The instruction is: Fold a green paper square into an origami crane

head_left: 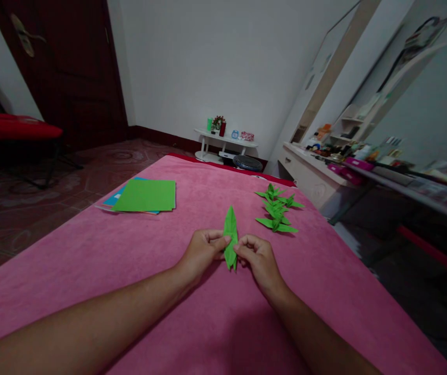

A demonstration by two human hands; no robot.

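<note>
A narrow, partly folded green paper piece [230, 234] stands upright over the pink cloth [192, 323]. My left hand [202, 251] pinches its left side with fingers closed. My right hand [258, 256] pinches its right side, fingers also closed. Both hands meet at the paper's lower half, just above the cloth. Finished green folded paper cranes [277, 207] lie in a small cluster to the right, beyond my right hand.
A stack of flat paper sheets, green on top [145, 196] with blue beneath, lies at the far left of the cloth. A red chair [12, 127] stands at left, a white low shelf [225, 140] by the wall, a cluttered desk [325, 166] at right.
</note>
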